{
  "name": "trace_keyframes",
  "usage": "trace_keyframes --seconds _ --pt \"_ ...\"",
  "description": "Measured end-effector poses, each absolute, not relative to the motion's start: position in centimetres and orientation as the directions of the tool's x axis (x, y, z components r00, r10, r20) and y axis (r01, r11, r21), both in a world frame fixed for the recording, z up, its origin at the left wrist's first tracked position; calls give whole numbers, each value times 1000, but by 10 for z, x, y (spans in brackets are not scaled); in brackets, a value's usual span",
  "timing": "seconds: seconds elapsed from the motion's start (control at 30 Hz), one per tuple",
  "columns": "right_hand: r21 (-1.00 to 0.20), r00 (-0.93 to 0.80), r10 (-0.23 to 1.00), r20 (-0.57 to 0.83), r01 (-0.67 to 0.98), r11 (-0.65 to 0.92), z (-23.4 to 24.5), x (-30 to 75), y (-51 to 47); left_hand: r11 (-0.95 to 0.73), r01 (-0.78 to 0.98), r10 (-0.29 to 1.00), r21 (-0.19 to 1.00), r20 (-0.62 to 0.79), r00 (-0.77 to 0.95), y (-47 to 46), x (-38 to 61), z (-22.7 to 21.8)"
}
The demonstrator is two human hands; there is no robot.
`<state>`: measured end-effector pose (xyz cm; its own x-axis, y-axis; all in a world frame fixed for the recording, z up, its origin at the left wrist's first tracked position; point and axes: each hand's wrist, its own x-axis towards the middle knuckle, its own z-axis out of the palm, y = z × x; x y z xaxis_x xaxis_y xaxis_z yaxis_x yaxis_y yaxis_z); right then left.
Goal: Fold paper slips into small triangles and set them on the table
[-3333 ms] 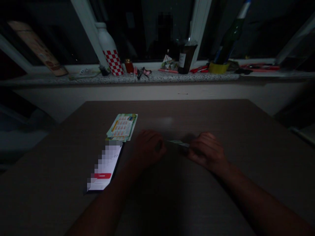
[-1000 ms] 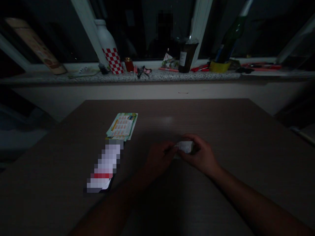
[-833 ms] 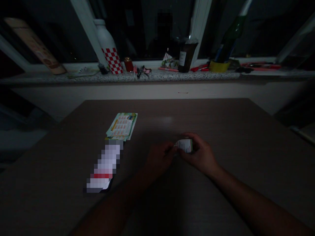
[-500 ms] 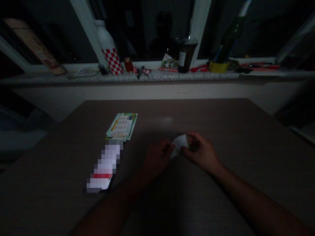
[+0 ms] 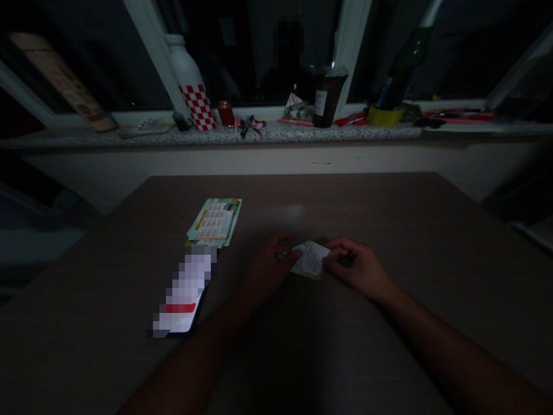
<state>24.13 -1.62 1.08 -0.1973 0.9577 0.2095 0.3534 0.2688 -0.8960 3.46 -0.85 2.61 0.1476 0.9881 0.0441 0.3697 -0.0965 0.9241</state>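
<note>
Between my hands is a small printed paper card (image 5: 311,259), pale with a greenish edge, partly folded over so that one layer lies across another. My left hand (image 5: 271,265) pinches its left side, the thumb on top. At its right edge, my right hand (image 5: 356,265) grips it between thumb and curled fingers. To the left lies a stack of similar printed cards (image 5: 213,222), green-edged with rows of orange-red print. Just in front of the stack is a lit phone (image 5: 190,294), its screen mostly blurred out.
The wooden table (image 5: 389,213) reaches to a wall below a stone sill (image 5: 276,134). On the sill stand a red-and-white checked bottle (image 5: 196,98), a dark cup (image 5: 327,98), a green bottle (image 5: 401,75) and several small items. The room is dim.
The card has gone from raised and curled to lying flatter and lower, with its fold showing. My left hand has shifted slightly left and its fingers have spread a little.
</note>
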Motion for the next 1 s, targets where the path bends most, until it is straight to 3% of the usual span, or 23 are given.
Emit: trace_keyframes --seconds 0.13,0.27,0.5,0.73,1.0 --pt "-909 -283 926 250 260 325 15 250 -16 -54 293 981 955 -4 194 -5 29 26" --pt "-912 -376 880 291 170 374 17 252 -17 21 166 932 986 -80 354 -5 27 27" --pt "-909 -548 785 289 100 405 22 245 -21 92 100 848 991 -130 514 -9 29 29" --pt "-869 -381 835 397 138 476 26 245 -21 137 -94 913 986 -88 399 -11 34 26" --pt "-818 -316 821 477 182 545 28 244 -22 -79 84 933 993 44 358 -19 31 25"
